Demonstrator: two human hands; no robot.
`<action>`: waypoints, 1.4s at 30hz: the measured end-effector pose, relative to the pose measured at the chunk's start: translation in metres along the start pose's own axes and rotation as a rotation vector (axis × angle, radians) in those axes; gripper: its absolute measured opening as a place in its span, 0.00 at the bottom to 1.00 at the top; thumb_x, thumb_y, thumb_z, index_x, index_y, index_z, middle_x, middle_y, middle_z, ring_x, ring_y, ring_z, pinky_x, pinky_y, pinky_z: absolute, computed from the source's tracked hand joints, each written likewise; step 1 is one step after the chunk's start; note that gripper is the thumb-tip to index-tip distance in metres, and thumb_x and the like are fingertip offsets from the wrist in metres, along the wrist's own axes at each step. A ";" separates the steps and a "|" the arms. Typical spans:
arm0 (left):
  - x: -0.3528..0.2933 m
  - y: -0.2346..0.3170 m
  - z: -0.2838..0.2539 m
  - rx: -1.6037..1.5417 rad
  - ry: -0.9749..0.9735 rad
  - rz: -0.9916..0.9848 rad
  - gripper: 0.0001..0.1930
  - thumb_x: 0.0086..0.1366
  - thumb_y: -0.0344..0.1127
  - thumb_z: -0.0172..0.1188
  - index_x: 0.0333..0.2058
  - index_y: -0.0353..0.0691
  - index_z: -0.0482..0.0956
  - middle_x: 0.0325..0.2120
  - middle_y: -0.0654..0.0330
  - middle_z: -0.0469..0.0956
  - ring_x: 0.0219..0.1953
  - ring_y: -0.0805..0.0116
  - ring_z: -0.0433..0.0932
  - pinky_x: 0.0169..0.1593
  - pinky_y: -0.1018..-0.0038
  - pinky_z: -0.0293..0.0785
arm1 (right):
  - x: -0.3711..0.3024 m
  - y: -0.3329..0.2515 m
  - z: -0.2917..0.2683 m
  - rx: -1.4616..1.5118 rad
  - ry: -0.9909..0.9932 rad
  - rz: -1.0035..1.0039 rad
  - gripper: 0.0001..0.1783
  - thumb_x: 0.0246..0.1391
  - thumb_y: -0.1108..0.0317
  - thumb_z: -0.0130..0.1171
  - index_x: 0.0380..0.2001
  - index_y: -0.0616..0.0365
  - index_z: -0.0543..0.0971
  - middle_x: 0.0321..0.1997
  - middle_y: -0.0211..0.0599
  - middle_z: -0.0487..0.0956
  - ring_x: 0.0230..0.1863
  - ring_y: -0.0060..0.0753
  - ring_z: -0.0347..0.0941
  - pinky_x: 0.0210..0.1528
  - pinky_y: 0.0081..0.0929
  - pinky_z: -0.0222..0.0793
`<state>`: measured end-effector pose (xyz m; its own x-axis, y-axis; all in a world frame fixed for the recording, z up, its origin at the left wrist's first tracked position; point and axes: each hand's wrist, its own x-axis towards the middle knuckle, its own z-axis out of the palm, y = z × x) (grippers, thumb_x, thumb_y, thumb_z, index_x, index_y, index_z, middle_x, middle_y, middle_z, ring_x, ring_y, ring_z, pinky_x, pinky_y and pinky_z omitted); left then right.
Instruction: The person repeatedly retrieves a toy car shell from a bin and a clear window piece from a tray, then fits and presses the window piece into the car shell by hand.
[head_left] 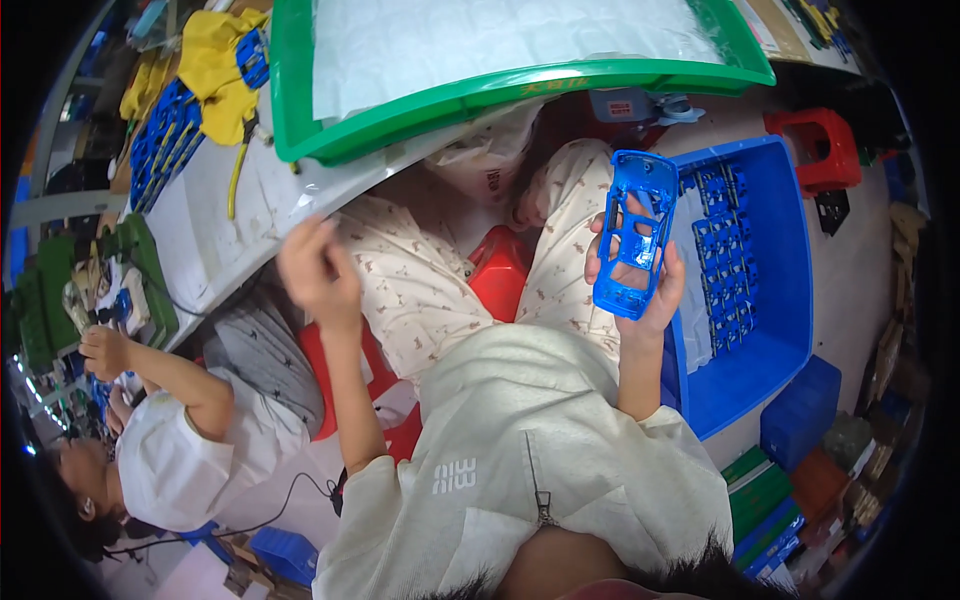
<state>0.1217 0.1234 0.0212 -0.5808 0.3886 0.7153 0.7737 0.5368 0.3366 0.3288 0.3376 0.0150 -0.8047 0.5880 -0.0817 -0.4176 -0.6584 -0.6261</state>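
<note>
A glossy blue, car-shaped shell with window openings (655, 235) is grasped upright by the right hand (662, 298), just left of a deep rectangular blue plastic bin (780, 290), in which rows of small blue parts (727, 250) are laid. The left hand (322, 272) is raised near the white tabletop's edge (225, 265), blurred by motion; whether anything is gripped there cannot be told. Beyond, a white sheet (500, 45) is held in a green plastic tray (292, 90).

Glossy, smooth blue plastic gleaming on this car body shell (636, 246)! Shiny green plastic on the tray (500, 88), smooth plastic on the blue bin (745, 390), matt cloth on the printed trousers (410, 262), and slick plastic on the red stool (497, 278)!
</note>
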 end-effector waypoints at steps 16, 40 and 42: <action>-0.019 0.023 0.018 -0.187 -0.251 0.368 0.13 0.43 0.19 0.55 0.31 0.35 0.77 0.34 0.57 0.76 0.41 0.59 0.74 0.41 0.70 0.72 | -0.007 0.014 0.027 -0.071 0.064 0.105 0.34 0.53 0.46 0.35 0.55 0.62 0.58 0.41 0.51 0.70 0.25 0.35 0.71 0.27 0.26 0.69; -0.033 0.116 0.022 -0.888 -0.358 0.294 0.16 0.43 0.15 0.52 0.34 0.37 0.68 0.32 0.54 0.73 0.38 0.54 0.75 0.37 0.68 0.74 | -0.007 0.025 0.027 -0.132 0.006 0.096 0.29 0.56 0.53 0.37 0.54 0.64 0.57 0.50 0.43 0.66 0.46 0.30 0.68 0.48 0.26 0.65; -0.028 0.119 0.022 -0.877 -0.349 0.215 0.16 0.42 0.15 0.53 0.33 0.36 0.69 0.31 0.54 0.73 0.38 0.55 0.75 0.39 0.68 0.72 | -0.008 0.024 0.025 -0.141 -0.041 0.101 0.29 0.56 0.54 0.38 0.54 0.64 0.58 0.50 0.41 0.66 0.47 0.27 0.66 0.49 0.24 0.64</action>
<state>0.2242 0.1927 0.0281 -0.3377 0.6900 0.6403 0.7038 -0.2666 0.6585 0.3142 0.3055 0.0202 -0.8575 0.5004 -0.1196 -0.2726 -0.6390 -0.7193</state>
